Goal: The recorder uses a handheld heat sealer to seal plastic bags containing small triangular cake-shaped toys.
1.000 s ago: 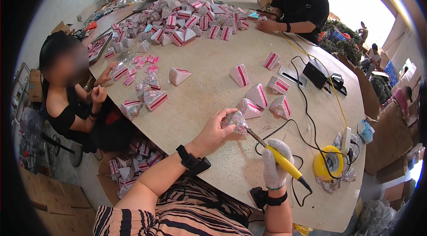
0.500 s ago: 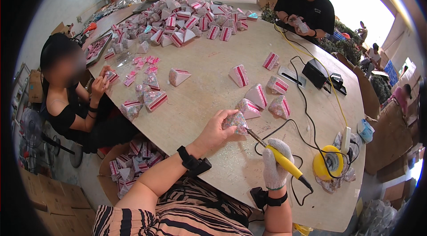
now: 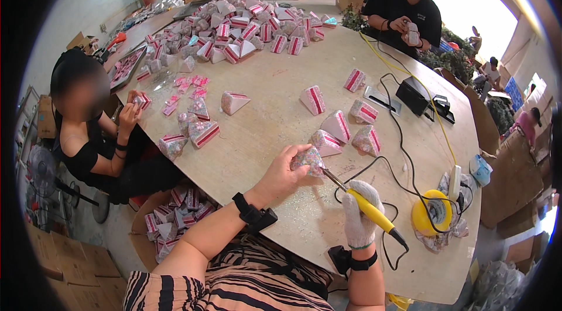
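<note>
just below the frame's centre, the left hand (image 3: 285,174) pinches a small speckled wedge-shaped box (image 3: 308,160) over the round wooden table (image 3: 269,85). right of it, the gloved right hand (image 3: 360,218) is closed around a yellow-handled soldering iron (image 3: 371,211), tip touching the box. further right lies a yellow reel (image 3: 432,212).

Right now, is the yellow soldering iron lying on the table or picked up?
Picked up: the gloved right hand grips the soldering iron, tip against the speckled wedge.
</note>
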Demonstrator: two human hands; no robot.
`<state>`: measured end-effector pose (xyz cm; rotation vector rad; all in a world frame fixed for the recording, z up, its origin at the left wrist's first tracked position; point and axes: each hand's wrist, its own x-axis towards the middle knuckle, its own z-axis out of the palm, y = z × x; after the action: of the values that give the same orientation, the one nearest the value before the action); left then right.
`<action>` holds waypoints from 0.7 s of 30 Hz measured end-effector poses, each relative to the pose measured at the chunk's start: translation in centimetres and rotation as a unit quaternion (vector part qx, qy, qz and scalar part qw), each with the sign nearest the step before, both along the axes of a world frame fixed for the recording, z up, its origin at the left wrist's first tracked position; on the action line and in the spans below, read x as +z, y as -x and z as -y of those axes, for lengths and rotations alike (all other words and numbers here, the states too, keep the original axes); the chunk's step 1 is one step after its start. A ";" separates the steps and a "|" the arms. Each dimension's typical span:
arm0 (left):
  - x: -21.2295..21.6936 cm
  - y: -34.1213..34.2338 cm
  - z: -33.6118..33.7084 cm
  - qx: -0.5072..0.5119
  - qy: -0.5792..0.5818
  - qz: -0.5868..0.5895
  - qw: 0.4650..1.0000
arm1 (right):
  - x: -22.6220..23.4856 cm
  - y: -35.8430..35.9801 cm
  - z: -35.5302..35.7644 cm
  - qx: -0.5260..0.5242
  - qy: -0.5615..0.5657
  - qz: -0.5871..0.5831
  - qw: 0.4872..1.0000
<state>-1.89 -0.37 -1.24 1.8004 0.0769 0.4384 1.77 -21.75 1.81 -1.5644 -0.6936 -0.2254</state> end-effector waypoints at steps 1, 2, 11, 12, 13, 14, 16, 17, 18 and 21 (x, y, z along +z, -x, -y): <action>0.1 0.1 -0.1 -0.005 0.008 -0.005 1.000 | -0.1 0.0 -0.1 -0.001 -0.003 0.005 1.000; 0.2 0.2 -0.1 -0.010 0.015 -0.009 1.000 | -0.1 0.0 -0.1 -0.001 -0.004 0.006 1.000; 0.4 0.0 -8.1 0.326 -0.493 0.042 0.806 | 0.1 -0.5 1.2 -0.050 -0.189 -0.146 0.970; 1.9 -0.6 -7.7 0.324 -0.493 0.044 0.806 | -0.1 -0.8 0.8 -0.077 -0.187 -0.099 0.974; 4.2 -1.3 -6.3 0.250 -0.449 0.032 0.857 | 0.0 -1.0 0.6 -0.081 -0.187 -0.099 0.974; 5.7 -1.6 -4.9 0.180 -0.401 0.016 0.898 | 0.2 -0.9 0.4 -0.096 -0.198 -0.090 0.971; 6.3 -3.2 -2.4 0.095 -0.409 -0.030 0.907 | 0.4 -0.7 0.4 -0.124 -0.217 -0.096 0.963; 6.2 -4.4 -1.5 0.079 -0.449 -0.066 0.888 | 0.4 -0.9 0.3 -0.118 -0.217 -0.094 0.965; 5.8 -5.4 -0.8 0.064 -0.487 -0.102 0.865 | 0.4 -1.0 0.3 -0.129 -0.214 -0.096 0.964; 3.2 -7.5 -0.8 0.045 -0.409 -0.187 0.892 | 0.2 -1.1 0.7 -0.137 -0.205 -0.095 0.965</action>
<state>5.64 0.41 1.92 2.7131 0.2774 0.1793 2.83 -22.45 2.05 -1.2572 -0.2546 -0.3926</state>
